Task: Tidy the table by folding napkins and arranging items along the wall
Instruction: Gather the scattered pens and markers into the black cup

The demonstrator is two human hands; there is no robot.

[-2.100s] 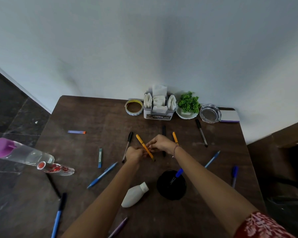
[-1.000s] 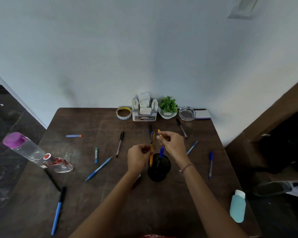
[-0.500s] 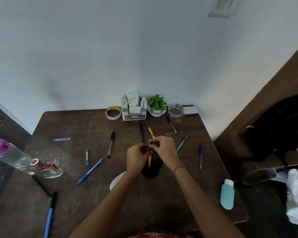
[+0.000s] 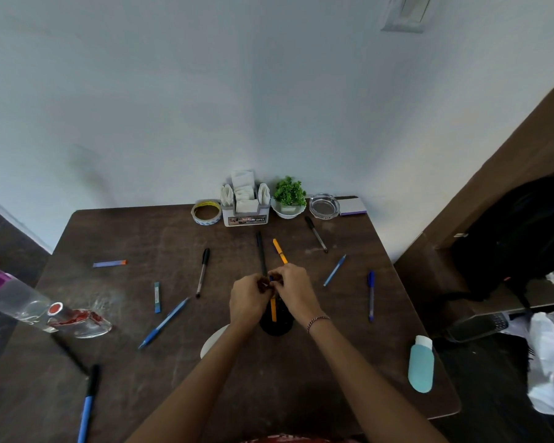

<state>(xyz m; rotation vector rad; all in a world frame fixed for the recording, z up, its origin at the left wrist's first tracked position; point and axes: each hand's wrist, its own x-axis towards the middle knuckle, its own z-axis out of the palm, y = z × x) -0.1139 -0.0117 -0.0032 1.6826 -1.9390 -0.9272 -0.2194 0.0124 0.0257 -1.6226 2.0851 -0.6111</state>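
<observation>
My left hand point(image 4: 248, 298) and my right hand point(image 4: 293, 290) meet fingertip to fingertip above a black pen cup point(image 4: 275, 326) in the middle of the brown table point(image 4: 301, 394). An orange pen point(image 4: 273, 310) hangs from the pinch down into the cup. The top of a blue pen point(image 4: 271, 278) shows between the fingertips. Against the wall stand a tape roll point(image 4: 206, 212), a napkin holder point(image 4: 245, 215) with folded white napkins, a small green plant point(image 4: 289, 195), a glass ashtray point(image 4: 324, 205) and a notepad point(image 4: 352, 206).
Several pens lie loose: a second orange pen point(image 4: 279, 251), a black pen point(image 4: 261, 251), a black marker point(image 4: 315, 233), blue ones point(image 4: 334, 270) point(image 4: 371, 295) point(image 4: 163, 322). A teal bottle point(image 4: 421, 367) lies near the right edge, a white bottle point(image 4: 213, 343) under my left arm, clear bottles point(image 4: 77, 319) at the left.
The orange pen was lifted off the table and brought over the black cup. Both hands came together at its top and it now stands lower in the cup.
</observation>
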